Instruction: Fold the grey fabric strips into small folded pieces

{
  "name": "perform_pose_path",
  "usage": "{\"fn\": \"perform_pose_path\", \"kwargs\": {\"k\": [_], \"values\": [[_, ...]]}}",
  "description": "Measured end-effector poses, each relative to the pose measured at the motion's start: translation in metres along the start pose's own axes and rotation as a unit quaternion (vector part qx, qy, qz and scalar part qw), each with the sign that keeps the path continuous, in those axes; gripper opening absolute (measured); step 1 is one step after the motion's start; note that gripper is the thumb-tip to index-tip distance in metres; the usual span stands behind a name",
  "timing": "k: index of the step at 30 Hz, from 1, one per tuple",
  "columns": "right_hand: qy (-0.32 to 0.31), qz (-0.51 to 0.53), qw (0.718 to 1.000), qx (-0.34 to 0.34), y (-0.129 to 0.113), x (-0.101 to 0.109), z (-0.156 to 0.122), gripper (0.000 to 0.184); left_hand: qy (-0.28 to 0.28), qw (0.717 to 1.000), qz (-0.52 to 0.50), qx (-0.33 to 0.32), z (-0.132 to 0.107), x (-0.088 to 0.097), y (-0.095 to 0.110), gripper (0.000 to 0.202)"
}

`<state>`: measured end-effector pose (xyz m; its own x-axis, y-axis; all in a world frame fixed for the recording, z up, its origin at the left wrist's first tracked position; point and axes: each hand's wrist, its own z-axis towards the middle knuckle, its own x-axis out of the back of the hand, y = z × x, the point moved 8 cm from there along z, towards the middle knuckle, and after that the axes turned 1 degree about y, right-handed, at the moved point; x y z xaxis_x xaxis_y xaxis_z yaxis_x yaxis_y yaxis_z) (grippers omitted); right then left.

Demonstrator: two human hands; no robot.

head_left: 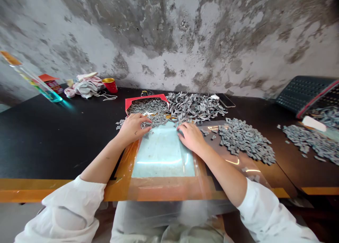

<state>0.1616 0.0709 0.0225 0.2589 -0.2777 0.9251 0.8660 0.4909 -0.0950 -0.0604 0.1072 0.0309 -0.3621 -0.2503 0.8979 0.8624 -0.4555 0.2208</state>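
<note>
My left hand [135,127] reaches over the near edge of a heap of small grey metal pieces [157,120], its thumb and fingers apart. Just below the thumb, one small loose piece [152,132] lies on a light blue sheet [161,151] under clear plastic. On that sheet's upper right part rests my right hand [191,135], fingers curled in towards the thumb. Whatever lies between those fingertips is too small to make out. Behind the left hand, a red open-fronted box [147,97] holds more of the metal pieces.
Grey strips [197,107] are heaped beside the box, near a phone [227,100]. Grey clips lie in a pile [245,140] at right, with another pile [312,140] before a tipped black basket [302,93]. A red cup [109,85], cloths [86,86] and a clear tube [37,80] stand left.
</note>
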Motion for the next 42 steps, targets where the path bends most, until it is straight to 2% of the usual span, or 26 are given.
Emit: {"fn": "perform_pose_path", "kwargs": {"k": [4, 6, 8, 10, 12, 16, 19, 21, 25, 30, 33, 35, 37, 38, 39, 42], "values": [[0.014, -0.058, 0.996, -0.064, 0.014, 0.008, 0.000, 0.017, -0.036, 0.999, 0.009, -0.028, 0.000, -0.009, 0.003, 0.035], [0.035, -0.034, 0.998, -0.038, 0.010, 0.010, 0.002, 0.022, -0.032, 0.999, 0.010, -0.032, 0.001, -0.013, 0.005, 0.038], [0.038, 0.005, 0.999, 0.021, 0.000, 0.007, 0.004, 0.031, -0.029, 0.999, 0.014, -0.033, 0.002, -0.017, 0.007, 0.038], [0.013, 0.025, 0.997, 0.066, -0.010, -0.003, 0.005, 0.033, -0.027, 0.999, 0.015, -0.033, 0.002, -0.020, 0.009, 0.033], [-0.010, 0.030, 0.997, 0.073, -0.014, -0.010, 0.005, 0.027, -0.022, 0.999, 0.007, -0.037, 0.001, -0.020, 0.012, 0.029], [-0.001, 0.034, 0.999, 0.033, -0.007, -0.010, 0.007, 0.025, 0.008, 0.999, -0.014, -0.032, 0.000, -0.013, 0.017, 0.031], [0.031, 0.030, 0.999, 0.000, 0.005, -0.005, 0.008, 0.041, 0.043, 0.998, -0.049, -0.011, 0.000, -0.008, 0.018, 0.032], [0.028, 0.024, 0.999, -0.003, 0.009, -0.007, 0.009, 0.045, 0.050, 0.995, -0.087, -0.008, 0.001, -0.008, 0.020, 0.032], [0.001, 0.013, 1.000, 0.023, 0.007, -0.012, 0.011, 0.029, 0.040, 0.991, -0.128, -0.019, 0.002, -0.012, 0.025, 0.031], [0.003, -0.009, 1.000, 0.026, 0.000, -0.005, 0.010, 0.023, 0.047, 0.982, -0.183, -0.015, 0.002, -0.009, 0.030, 0.031], [-0.002, 0.035, 0.999, 0.028, -0.003, -0.001, 0.010, 0.020, 0.031, 0.960, -0.275, 0.032, 0.001, -0.012, 0.030, 0.032], [0.031, 0.104, 0.994, 0.023, -0.003, 0.005, 0.009, 0.018, 0.009, 0.941, -0.331, 0.073, 0.000, -0.018, 0.028, 0.034], [0.069, 0.216, 0.974, 0.005, -0.003, 0.011, 0.008, 0.015, -0.013, 0.921, -0.377, 0.096, -0.002, -0.025, 0.029, 0.035], [0.076, 0.287, 0.955, -0.012, -0.003, 0.011, 0.007, 0.014, -0.023, 0.911, -0.399, 0.098, -0.003, -0.028, 0.030, 0.034], [0.068, 0.365, 0.928, -0.034, -0.004, 0.008, 0.005, 0.015, -0.030, 0.902, -0.420, 0.095, -0.004, -0.031, 0.033, 0.033], [-0.006, 0.567, 0.817, -0.107, -0.012, -0.012, 0.001, 0.025, -0.043, 0.883, -0.462, 0.077, -0.005, -0.034, 0.041, 0.028]]}}
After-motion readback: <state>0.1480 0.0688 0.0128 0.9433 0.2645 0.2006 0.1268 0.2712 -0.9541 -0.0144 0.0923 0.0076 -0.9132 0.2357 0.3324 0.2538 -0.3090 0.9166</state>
